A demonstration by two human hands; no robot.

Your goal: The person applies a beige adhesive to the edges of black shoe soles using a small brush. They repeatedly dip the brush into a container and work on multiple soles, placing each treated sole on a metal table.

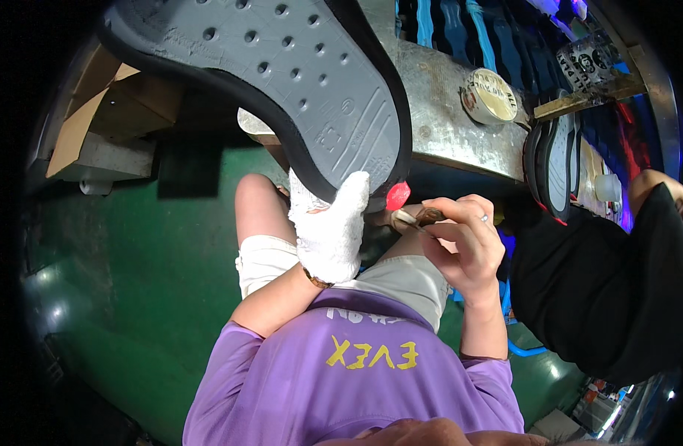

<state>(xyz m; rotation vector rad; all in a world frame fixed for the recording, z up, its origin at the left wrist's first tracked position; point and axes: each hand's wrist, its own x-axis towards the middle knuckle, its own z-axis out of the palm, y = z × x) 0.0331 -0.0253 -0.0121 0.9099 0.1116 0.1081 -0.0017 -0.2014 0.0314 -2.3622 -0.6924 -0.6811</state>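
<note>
Shoe sole (282,82) sits clenched in your gloved left hand (330,230); right hand (464,238) pinches a brush (412,218), which could smear glue beyond your fingertips.

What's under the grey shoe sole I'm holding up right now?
Below the grey shoe sole are the gloved left hand gripping its end, a bare knee and the green floor. The sole covers part of the metal bench edge behind it.

The shoe sole (282,82) sits above the left hand (330,230). The right hand (464,241) is right of the sole, with a brush (412,218) in it. The round tin (490,97) lies on the metal table (438,126), right of the sole. The cardboard box (96,111) is left of the sole.
</note>
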